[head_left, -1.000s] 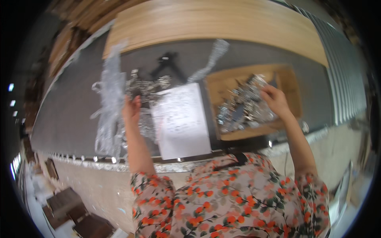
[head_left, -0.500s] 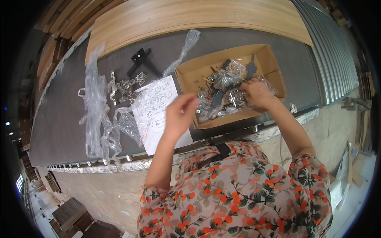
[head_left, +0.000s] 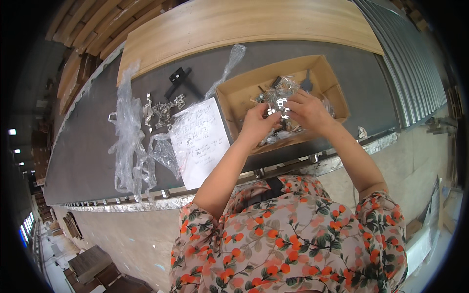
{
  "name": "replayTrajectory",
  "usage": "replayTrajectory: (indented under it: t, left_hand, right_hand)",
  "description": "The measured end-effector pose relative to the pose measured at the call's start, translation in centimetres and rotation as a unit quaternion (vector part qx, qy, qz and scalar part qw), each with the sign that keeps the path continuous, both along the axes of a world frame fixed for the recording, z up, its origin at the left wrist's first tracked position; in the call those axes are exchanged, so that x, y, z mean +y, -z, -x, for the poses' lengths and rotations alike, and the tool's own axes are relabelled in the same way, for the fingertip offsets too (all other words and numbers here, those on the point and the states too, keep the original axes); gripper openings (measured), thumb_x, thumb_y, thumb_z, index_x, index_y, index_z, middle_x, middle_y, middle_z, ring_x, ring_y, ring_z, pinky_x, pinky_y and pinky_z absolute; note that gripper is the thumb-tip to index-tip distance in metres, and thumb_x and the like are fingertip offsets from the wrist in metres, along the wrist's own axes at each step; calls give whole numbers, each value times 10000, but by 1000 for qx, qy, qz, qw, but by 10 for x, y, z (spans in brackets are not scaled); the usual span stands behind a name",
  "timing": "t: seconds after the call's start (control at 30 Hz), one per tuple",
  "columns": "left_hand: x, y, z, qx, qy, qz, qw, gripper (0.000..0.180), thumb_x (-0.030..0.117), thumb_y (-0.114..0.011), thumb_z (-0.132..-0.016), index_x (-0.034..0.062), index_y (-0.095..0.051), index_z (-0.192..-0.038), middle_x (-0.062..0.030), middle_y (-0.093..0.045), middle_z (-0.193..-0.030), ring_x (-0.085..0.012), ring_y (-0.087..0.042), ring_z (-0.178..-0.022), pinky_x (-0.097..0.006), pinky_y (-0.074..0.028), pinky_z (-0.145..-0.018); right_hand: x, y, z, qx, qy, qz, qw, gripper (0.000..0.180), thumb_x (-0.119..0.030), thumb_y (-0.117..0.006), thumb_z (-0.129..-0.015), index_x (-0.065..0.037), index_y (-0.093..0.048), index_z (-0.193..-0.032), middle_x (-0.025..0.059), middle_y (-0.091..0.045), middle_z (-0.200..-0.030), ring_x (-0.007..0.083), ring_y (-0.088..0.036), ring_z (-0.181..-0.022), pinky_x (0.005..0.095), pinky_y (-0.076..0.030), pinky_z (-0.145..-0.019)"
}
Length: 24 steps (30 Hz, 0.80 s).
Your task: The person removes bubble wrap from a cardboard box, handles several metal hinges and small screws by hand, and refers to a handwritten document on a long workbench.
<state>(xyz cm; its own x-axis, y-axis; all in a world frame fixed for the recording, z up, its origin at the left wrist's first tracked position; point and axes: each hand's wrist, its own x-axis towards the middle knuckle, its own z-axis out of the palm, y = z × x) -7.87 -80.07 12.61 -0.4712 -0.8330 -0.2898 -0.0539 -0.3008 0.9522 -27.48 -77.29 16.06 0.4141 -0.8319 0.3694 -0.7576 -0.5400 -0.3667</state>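
On the tabletop (head_left: 88, 141) before me, the carton (head_left: 244, 83) stands to the right. My left grip (head_left: 256, 126) and right grip (head_left: 312, 112) are over it, with a fitting (head_left: 282, 103) between them. Just left of the carton lies the paper sheet (head_left: 201, 141); left of that, a small plastic bag (head_left: 163, 154), with a pile of fittings (head_left: 163, 111) behind it. The long plastic wrap (head_left: 128, 136) lies farthest left. Behind the sheet are a T-shaped piece (head_left: 183, 80) and a plastic strip (head_left: 227, 68). A board (head_left: 254, 24) lies across the back; rollers (head_left: 410, 73) are at far right.
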Motion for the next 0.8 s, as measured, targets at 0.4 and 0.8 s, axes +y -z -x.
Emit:
replayTrajectory:
  t: [0.4,0.8]
  left_hand:
    - [18,-17,6,76,-29,31,996,360,-19,-645,-739,-19,-547,-1086,-55,-630,-906,-114,-609,-787,-238,-499,-699]
    - [18,-66,-15,137,72,-79,985,397,-24,-636,-750,-71,-511,-1124,-98,-633,-879,-157,-639,-769,-254,-520,-694]
  right_hand:
    - [7,-12,-33,-251,177,-193,932,365,-370,-584,-844,-7,-568,-808,182,-575,-653,317,-571,-575,372,-443,-533]
    - [4,-53,-26,-310,101,-273,905,213,-203,-532,-870,-7,-604,-830,23,-567,-611,75,-538,-498,242,-416,-455]
